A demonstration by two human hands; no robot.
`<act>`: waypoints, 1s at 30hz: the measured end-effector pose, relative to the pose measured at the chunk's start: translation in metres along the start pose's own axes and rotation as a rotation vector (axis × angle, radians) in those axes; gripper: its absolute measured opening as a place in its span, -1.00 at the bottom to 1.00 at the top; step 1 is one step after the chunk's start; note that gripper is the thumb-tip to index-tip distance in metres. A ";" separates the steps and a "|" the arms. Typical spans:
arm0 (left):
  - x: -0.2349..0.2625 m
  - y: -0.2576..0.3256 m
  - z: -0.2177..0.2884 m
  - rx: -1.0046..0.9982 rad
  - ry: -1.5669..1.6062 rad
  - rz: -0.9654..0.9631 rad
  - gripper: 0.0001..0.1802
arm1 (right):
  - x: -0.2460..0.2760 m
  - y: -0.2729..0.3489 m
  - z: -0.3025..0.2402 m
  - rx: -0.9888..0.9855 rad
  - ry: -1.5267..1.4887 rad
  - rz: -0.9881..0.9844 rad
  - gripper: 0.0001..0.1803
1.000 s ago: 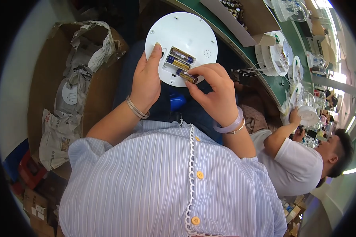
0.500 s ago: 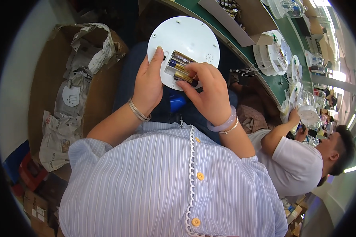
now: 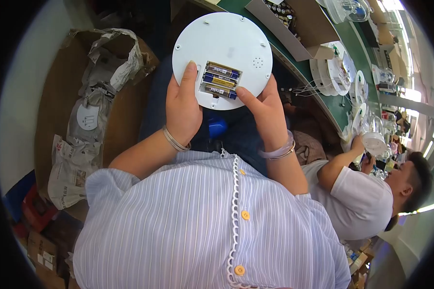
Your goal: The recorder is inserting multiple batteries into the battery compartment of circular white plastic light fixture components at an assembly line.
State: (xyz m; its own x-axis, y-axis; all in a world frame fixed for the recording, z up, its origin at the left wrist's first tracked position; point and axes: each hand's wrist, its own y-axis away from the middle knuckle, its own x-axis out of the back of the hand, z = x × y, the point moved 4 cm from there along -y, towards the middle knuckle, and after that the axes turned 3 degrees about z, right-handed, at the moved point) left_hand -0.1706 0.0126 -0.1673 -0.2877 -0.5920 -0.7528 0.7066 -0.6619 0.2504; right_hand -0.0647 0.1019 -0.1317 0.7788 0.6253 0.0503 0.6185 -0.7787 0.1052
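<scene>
Above the lap, the left hand [image 3: 183, 108] and right hand [image 3: 263, 108] grip a round white disc [image 3: 222, 43]. Three batteries [image 3: 220, 79] sit inside; I think a cover goes on next.

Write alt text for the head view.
Both hands, left hand and right hand, hold a round white disc whose open compartment shows three batteries. A cardboard box of crumpled paper sits left; a co-worker works right.

Open brown cardboard box [image 3: 299, 24] on green bench, top right; crumpled printed paper wrappers [image 3: 77, 159] left.
</scene>
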 end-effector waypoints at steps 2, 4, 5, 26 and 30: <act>0.000 0.002 0.000 -0.013 -0.031 -0.007 -0.61 | -0.001 0.001 0.008 -0.150 -0.080 -0.044 -0.25; -0.001 0.003 0.000 -0.013 -0.058 -0.011 -0.62 | -0.002 0.002 0.008 -0.107 -0.158 -0.089 -0.28; -0.001 0.004 0.000 -0.012 -0.058 -0.011 -0.62 | -0.003 0.003 0.007 -0.108 -0.158 -0.088 -0.28; -0.002 -0.005 0.023 0.410 0.256 -0.083 -0.59 | 0.001 0.001 0.004 0.347 -0.185 -0.068 -0.22; -0.020 0.016 0.038 0.724 0.518 -0.309 -0.56 | -0.014 0.011 -0.007 0.300 0.038 -0.471 -0.15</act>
State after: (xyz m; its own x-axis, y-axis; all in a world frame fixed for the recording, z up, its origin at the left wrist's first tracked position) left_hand -0.1781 -0.0035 -0.1254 0.0505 -0.1794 -0.9825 0.0230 -0.9833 0.1807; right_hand -0.0697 0.0843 -0.1243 0.4105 0.9061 0.1021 0.9056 -0.3920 -0.1620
